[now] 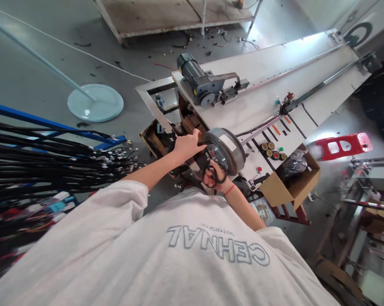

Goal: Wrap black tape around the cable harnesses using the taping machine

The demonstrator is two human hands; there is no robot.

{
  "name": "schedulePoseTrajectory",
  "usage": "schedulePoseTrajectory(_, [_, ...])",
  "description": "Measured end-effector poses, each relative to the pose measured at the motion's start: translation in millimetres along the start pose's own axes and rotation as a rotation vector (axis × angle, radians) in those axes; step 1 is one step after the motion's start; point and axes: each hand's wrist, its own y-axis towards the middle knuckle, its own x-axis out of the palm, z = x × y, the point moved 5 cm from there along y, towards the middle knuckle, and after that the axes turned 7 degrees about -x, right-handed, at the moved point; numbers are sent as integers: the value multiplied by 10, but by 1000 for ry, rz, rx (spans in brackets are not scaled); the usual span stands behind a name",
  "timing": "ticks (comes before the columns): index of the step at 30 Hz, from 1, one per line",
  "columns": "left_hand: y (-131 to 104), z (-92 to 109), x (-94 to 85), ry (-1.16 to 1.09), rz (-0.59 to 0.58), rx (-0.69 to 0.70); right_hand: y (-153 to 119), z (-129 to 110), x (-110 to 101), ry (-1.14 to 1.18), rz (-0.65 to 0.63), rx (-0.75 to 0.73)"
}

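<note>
My right hand [221,179] grips a pair of scissors [215,173] by their black looped handles, close in front of my body. To its upper left, my left hand [188,145] is closed, thumb and fingertips toward the drum; a thin dark strand seems to be at the fingertips, but I cannot make it out clearly. Just right of both hands stands a large grey drum [238,153] with a white label on its rim. It is at the near end of a long white workbench [239,117].
A grey motor [193,70] is mounted at the bench's left end. An open cardboard box [276,189] holding a plastic bag stands on the right. Bundled black cables [52,157] hang from a blue rack on the left. A round white stand base [96,102] rests on the floor.
</note>
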Motion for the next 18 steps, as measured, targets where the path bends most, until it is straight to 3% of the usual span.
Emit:
schedulePoseTrajectory(3, [75,-122,38,19,71,-72,-407,56,-81,-55,-45,-35])
schedulePoseTrajectory(5, [141,-210,127,-38,-13,-85,-812,45,-85,-97,-111,-96])
schedulePoseTrajectory(6, [158,-232,215,-109,-139,-62,-995,16,-101,-113,-120,-138])
schedulePoseTrajectory(8, [99,-201,445,-368,-496,23,-1259,-84,-207,-146,-50,-237])
schedulePoseTrajectory(10, [-81,-78,645,-738,-831,97,-1384,-201,-459,-215,176,-335])
schedulePoseTrajectory(11, [-175,-13,708,-937,-906,107,-1414,-237,-634,-280,335,-350])
schedulePoseTrajectory(13, [-334,79,784,-1293,-846,93,-1445,-239,-1017,-486,671,-284])
schedulePoseTrajectory(15, [-475,119,821,-1551,-680,75,-1437,-172,-1352,-741,928,-138])
schedulePoseTrajectory(17, [-582,142,865,-1761,-615,26,-1362,-87,-1592,-938,1041,-26])
schedulePoseTrajectory(18, [-614,162,906,-1851,-657,-22,-1298,-57,-1681,-997,1050,-5])
